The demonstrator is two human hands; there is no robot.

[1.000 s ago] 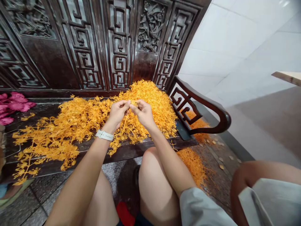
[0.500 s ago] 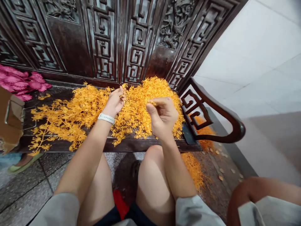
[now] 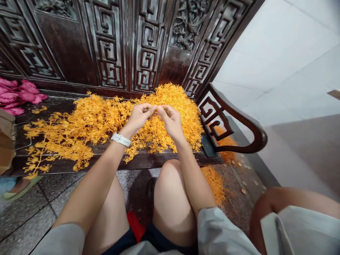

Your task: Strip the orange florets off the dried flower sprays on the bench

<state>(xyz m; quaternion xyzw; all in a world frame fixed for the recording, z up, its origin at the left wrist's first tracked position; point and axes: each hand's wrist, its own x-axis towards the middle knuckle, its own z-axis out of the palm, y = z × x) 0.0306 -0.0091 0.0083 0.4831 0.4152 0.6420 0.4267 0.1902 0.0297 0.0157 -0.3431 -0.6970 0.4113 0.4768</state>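
My left hand (image 3: 140,116), with a pale watch (image 3: 121,139) on its wrist, is closed in a pinch. Its fingertips nearly meet those of my right hand (image 3: 171,122), also pinched. Whatever lies between the fingers is too small to make out against the yellow behind. Beneath both hands a heap of yellow artificial sprigs (image 3: 92,117) spreads over the dark wooden bench (image 3: 106,163), piled highest at the right.
Pink flowers (image 3: 22,94) and a cardboard box (image 3: 5,140) are at the left. A carved armrest (image 3: 255,132) bounds the right end. Orange pieces (image 3: 216,184) lie on the floor. A person's bent arm or leg (image 3: 287,202) shows at lower right.
My hands have come together over the heap, the left moving right and the right moving left. The view has shifted slightly to the right.
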